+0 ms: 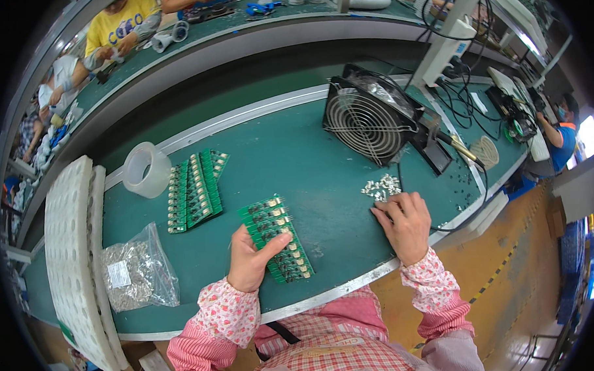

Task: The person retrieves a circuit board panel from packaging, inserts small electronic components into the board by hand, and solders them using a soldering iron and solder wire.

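My left hand (250, 258) is closed on the edge of a green circuit board panel (285, 248), its thumb lying across the top. A row of small white connectors runs along the panel, which is just over the green bench top. My right hand (406, 226) has its fingertips curled down at the near edge of a pile of small white parts (381, 186). The fingers are bent together; anything pinched between them is too small to make out. Further left, several similar circuit board panels (196, 190) lie overlapped on the bench.
A roll of clear tape (146, 170) stands by the panels. Below it lies a clear bag of small metallic parts (135, 273), beside white foam trays (70, 259). A black fan (368, 121) and a soldering iron (462, 148) with its cable are at the back right. Other people work at nearby benches.
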Available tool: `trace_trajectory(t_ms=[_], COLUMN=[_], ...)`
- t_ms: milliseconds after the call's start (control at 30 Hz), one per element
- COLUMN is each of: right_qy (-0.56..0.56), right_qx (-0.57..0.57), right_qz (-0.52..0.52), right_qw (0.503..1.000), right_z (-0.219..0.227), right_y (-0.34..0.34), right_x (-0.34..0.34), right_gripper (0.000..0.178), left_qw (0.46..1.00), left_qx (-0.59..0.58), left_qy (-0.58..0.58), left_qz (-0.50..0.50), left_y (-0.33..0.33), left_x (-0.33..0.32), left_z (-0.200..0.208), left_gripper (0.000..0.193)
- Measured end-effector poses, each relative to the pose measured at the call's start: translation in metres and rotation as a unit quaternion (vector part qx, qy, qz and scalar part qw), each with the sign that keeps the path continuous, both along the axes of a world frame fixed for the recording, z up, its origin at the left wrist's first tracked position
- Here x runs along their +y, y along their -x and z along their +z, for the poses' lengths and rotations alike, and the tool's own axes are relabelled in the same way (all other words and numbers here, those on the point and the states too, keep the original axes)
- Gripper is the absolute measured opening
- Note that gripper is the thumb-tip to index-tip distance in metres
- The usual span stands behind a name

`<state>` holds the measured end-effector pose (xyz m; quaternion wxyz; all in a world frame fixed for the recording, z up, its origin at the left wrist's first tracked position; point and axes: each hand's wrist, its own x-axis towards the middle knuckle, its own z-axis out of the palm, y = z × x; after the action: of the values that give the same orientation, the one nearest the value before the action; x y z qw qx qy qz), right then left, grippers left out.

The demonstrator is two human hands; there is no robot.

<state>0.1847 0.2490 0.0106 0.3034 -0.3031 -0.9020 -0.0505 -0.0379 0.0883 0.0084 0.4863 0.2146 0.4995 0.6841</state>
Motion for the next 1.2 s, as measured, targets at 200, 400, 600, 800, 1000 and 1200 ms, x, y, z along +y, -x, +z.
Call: trace_trajectory(t_ms=[200,400,600,800,1000,1200], right_qy=[0.095,0.5,0.695,0.721,0.651,0.612], right_qx=[0.09,0.303,0.349,0.329,0.313,0.322], right_qz=[-0.041,0.026,0.123,0.141,0.133,0.112], right_qw=[0.991,0.811,0.617,0.593,0.679,0.714], right_z=[0.0,0.005,0.003,-0.002,-0.009,-0.012], right_y=[0.001,0.033,0.083,0.097,0.098,0.096], right_x=[-0.002,-0.035,-0.062,-0.065,-0.071,-0.074], right_gripper=[0.013,0.01,0.014,0.014,0.016,0.017], left_qw=[1.0,1.0,0.999,0.988,0.972,0.969], left_qx=[0.013,0.028,0.044,0.149,0.233,0.247], left_qy=[-0.002,0.007,0.0,-0.005,0.007,0.001], left_qz=[-0.004,0.005,0.029,0.04,0.043,0.02], left_y=[0.0,0.0,-0.002,-0.004,-0.006,-0.009], left_x=[-0.003,0.0,0.001,0.0,-0.002,0.0], left_z=[0.002,0.0,-0.004,-0.002,0.004,0.001], left_gripper=[0.029,0.029,0.028,0.024,0.024,0.024])
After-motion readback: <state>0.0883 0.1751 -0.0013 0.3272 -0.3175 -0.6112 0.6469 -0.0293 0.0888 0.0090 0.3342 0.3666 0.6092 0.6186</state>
